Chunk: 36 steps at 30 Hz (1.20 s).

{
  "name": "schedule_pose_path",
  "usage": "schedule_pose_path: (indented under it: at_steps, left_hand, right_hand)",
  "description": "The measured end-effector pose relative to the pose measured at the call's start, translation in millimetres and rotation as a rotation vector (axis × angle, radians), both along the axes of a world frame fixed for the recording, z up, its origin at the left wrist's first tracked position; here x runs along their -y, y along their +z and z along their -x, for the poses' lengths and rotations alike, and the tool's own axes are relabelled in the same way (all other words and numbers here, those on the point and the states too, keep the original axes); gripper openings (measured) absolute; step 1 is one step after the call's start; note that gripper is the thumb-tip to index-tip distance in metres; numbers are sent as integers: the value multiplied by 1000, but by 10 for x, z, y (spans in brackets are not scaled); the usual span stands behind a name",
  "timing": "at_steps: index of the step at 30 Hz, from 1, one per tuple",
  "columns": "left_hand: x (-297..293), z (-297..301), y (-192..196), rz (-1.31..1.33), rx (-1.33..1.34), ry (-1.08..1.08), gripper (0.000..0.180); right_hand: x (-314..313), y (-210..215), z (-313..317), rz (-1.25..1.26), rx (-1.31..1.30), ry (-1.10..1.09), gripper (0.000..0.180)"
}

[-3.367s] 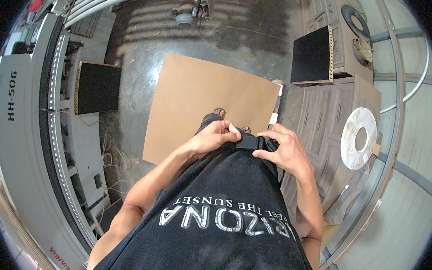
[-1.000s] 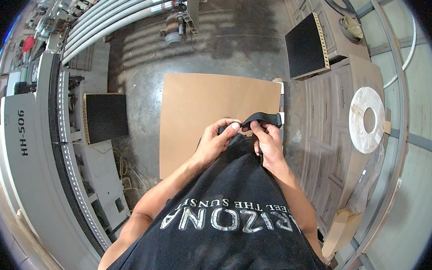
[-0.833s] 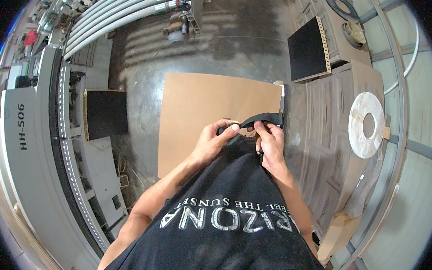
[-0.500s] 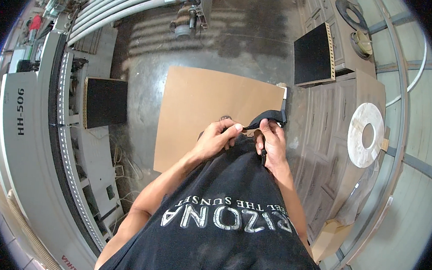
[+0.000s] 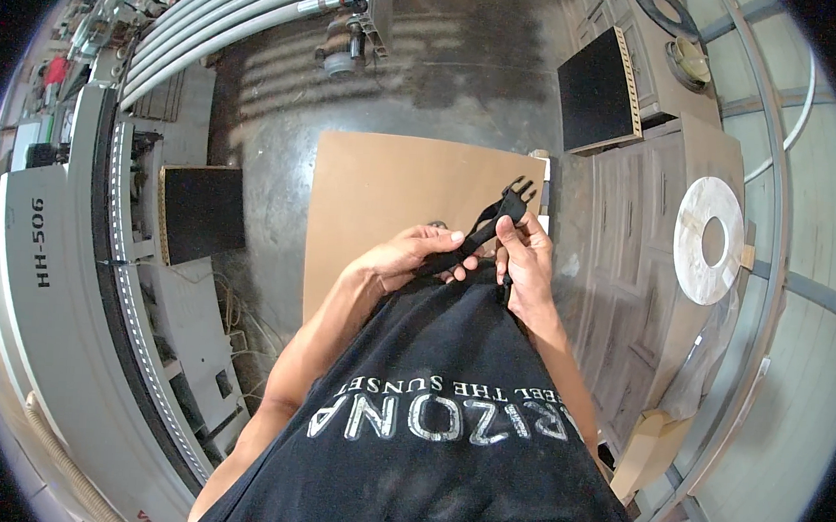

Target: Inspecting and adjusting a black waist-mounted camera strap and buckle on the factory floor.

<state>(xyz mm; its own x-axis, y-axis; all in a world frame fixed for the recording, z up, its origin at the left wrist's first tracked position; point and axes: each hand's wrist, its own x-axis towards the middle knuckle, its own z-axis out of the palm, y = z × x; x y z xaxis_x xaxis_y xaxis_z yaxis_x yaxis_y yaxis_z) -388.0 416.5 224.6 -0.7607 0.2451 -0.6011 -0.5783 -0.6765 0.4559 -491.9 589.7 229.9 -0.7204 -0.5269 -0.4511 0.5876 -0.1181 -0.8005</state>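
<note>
A black webbing strap [image 5: 478, 236] runs between my hands in front of my waist, above a brown board. Its pronged plastic buckle [image 5: 518, 192] points up and away from me. My left hand [image 5: 411, 252] is closed on the strap, thumb on top. With thumb and fingers my right hand [image 5: 524, 257] pinches the strap just below the buckle. A short black piece hangs under my right hand; I cannot make out what it is. My black shirt [image 5: 441, 358] fills the space between my forearms.
The large brown board [image 5: 365, 191] lies before me. At left stands a long grey-white machine [image 5: 37, 314] with a black panel [image 5: 201, 215] beside it. Wood-grain cabinet fronts [image 5: 621, 235], another black panel [image 5: 598, 92] and a white ring [image 5: 709, 241] are at right. White rollers [image 5: 231, 29] lie at the far left.
The buckle has come up into plain view, its prongs now pointing away from me. The strap has turned in my fingers, and my left hand has shifted slightly left.
</note>
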Motion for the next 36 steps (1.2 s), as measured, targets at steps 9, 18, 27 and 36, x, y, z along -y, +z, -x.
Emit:
schedule_pose_path:
  at_steps: [9,18,27,36]
  left_hand:
    - [123,-97,-39,12,-29,-77,33]
    - [117,-148,-128,38,-27,-43,28]
    - [-188,219,189,-91,-82,63,25]
    - [-299,590,224,67,-152,-164,33]
  right_hand:
    - [-91,-189,3,-69,-15,-215,23]
    - [-170,-62,195,58,68,-31,29]
    - [-319,137,126,84,18,297,36]
    - [-445,158,121,-48,-63,-114,28]
